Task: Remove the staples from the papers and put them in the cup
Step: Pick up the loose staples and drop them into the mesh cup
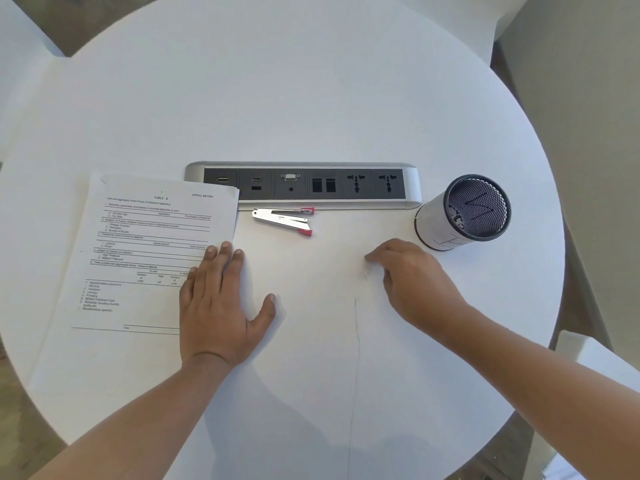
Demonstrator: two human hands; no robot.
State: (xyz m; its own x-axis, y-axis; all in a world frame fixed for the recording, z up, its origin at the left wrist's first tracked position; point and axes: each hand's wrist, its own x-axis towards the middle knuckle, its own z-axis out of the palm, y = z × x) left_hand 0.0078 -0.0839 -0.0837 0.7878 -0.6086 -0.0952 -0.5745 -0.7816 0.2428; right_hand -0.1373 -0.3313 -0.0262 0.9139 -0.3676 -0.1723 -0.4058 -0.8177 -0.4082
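One printed paper stack, flat.

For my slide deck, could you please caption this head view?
Left hand flat on the papers, right hand pinching at the table between the staple remover and the mesh cup.

The printed paper, lying at nine o'clock on the table, reads "TABLE B" at its top centre and "ANNUAL RETURN" at its top right corner. The lines below are too blurred to read. The cup, at two o'clock, bears hand-drawn strokes that cannot be read.
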